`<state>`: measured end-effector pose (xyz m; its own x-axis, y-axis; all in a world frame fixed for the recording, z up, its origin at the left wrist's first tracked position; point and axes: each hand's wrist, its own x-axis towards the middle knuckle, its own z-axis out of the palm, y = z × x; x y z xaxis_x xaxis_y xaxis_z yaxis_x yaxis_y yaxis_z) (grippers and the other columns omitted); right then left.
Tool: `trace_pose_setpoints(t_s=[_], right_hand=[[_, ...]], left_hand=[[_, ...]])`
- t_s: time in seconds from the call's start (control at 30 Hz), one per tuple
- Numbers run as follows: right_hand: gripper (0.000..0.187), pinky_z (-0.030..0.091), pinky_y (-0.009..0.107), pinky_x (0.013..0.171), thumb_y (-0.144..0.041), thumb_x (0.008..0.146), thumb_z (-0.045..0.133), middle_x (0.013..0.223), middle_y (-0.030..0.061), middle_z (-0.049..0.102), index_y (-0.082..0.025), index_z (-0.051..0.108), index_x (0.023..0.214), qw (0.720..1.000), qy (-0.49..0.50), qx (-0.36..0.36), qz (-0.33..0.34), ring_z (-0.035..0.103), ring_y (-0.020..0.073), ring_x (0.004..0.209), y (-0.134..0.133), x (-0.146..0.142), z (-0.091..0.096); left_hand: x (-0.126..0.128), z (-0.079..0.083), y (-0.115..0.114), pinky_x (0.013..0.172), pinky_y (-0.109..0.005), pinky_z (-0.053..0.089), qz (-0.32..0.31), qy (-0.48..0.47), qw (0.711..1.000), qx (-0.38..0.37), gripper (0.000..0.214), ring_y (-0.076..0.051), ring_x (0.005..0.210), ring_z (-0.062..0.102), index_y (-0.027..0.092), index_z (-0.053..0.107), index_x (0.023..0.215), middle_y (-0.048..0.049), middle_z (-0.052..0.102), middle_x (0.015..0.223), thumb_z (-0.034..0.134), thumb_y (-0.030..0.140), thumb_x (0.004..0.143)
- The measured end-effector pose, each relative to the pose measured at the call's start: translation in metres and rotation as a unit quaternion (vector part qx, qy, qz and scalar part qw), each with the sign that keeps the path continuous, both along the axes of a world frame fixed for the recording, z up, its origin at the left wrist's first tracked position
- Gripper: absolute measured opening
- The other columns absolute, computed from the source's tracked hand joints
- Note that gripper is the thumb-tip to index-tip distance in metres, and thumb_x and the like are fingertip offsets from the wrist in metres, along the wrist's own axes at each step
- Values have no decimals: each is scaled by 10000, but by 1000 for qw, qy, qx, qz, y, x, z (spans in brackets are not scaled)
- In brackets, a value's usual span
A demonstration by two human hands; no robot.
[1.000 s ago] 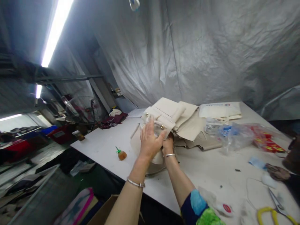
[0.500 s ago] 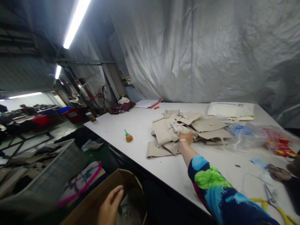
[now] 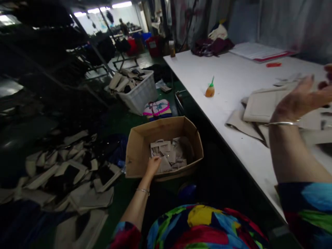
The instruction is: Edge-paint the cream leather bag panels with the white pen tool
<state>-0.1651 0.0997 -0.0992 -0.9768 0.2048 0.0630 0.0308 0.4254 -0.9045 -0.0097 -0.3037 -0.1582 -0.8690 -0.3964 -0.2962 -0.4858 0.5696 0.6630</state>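
Beige bag pieces [image 3: 168, 154] lie jumbled on the bottom of an open cardboard box [image 3: 166, 126] beside the desk [image 3: 186, 71], and I see the left hand [image 3: 153, 165] reaching over the near wall toward them. Its fingers [image 3: 156, 159] are close together right at the near-left edge of those pieces; from my view I cannot tell whether they grip one or only rest against it.

At the right edge of my feed, the right hand [image 3: 298, 100] is raised in front of more beige bag pieces piled on the desk [image 3: 267, 103]. I see its fingers spread wide, partly cut off by the frame, with nothing visible between them. The pile spreads behind and to the left of that wrist, which wears a metal bangle [image 3: 284, 123]; whether wrist and pile touch, I cannot tell.

Farther left on the desk I see a small squeeze bottle [image 3: 210, 91] with a green nozzle, well apart from both hands. Beyond the box stands a white basket [image 3: 140, 93] filled with beige and dark pieces.
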Motion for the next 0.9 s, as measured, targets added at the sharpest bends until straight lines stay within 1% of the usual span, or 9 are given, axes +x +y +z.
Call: trace_pose_setpoints(t_s=[0.1, 0.2, 0.27, 0.33, 0.43, 0.6, 0.67, 0.8, 0.9], right_hand=[[258, 505, 395, 1044, -307, 1025, 538, 1158, 116, 703, -202, 621, 1245, 998, 33, -22, 43, 616, 236, 1160, -63, -25, -9], [291, 499, 336, 1018, -326, 1029, 524, 1162, 101, 710, -174, 613, 1260, 996, 49, -40, 68, 609, 192, 1120, -102, -57, -19], [315, 500, 315, 1003, -341, 1016, 553, 1196, 81, 708, -176, 614, 1276, 996, 31, -37, 79, 615, 175, 1099, -123, -73, -41], [305, 515, 313, 977, -322, 991, 605, 1189, 60, 713, -181, 632, 1260, 996, -17, -25, 88, 640, 170, 1061, -143, -81, -77], [250, 545, 371, 958, -260, 971, 670, 1143, 61, 717, -160, 662, 1200, 988, -132, 6, 74, 674, 192, 1029, -169, -76, -152], [279, 582, 439, 942, -354, 1011, 664, 1226, 91, 677, -162, 664, 1214, 939, -337, 74, 11, 677, 223, 1065, -176, -49, -271], [298, 587, 441, 943, -362, 1013, 663, 1247, 96, 671, -165, 660, 1236, 915, -393, 91, 1, 676, 227, 1080, -173, -41, -309], [325, 577, 467, 975, -349, 1002, 681, 1279, 102, 664, -159, 652, 1264, 884, -455, 107, 14, 670, 244, 1126, -175, -39, -375], [348, 566, 483, 997, -340, 993, 694, 1307, 106, 654, -161, 643, 1287, 878, -466, 104, 38, 659, 256, 1161, -181, -47, -420]], left_hand=[[25, -27, -14, 990, -397, 534, -7, -44, 998, -37, 162, -220, 1061, 725, 116, 740, 1036, -122, 787, 1111, 670, 230, 944], [42, -39, -30, 932, -332, 511, -13, -76, 994, -74, 216, -243, 1078, 725, 126, 763, 1071, -164, 788, 1139, 613, 235, 960], [43, -45, -41, 893, -314, 502, -12, -99, 990, -96, 250, -260, 1073, 729, 144, 777, 1070, -168, 794, 1129, 585, 268, 970], [39, -52, -49, 859, -309, 498, -12, -126, 985, -114, 273, -268, 1043, 735, 166, 785, 1064, -158, 803, 1097, 572, 312, 974], [30, -66, -50, 810, -312, 498, -21, -166, 976, -136, 303, -274, 968, 745, 213, 795, 1049, -128, 816, 1017, 566, 395, 971], [29, -81, -36, 853, -358, 512, -35, -191, 965, -177, 385, -310, 1031, 737, 211, 780, 1093, -138, 796, 1128, 493, 443, 986], [34, -83, -36, 884, -358, 520, -39, -190, 962, -190, 390, -301, 1072, 730, 211, 775, 1111, -123, 788, 1175, 469, 419, 988], [45, -87, -44, 824, -403, 555, -43, -217, 962, -159, 382, -308, 937, 755, 254, 803, 1012, -100, 811, 1056, 520, 498, 937], [48, -86, -49, 762, -421, 578, 17, -227, 965, -127, 249, -317, 857, 752, 325, 807, 865, -66, 805, 922, 651, 519, 853]])
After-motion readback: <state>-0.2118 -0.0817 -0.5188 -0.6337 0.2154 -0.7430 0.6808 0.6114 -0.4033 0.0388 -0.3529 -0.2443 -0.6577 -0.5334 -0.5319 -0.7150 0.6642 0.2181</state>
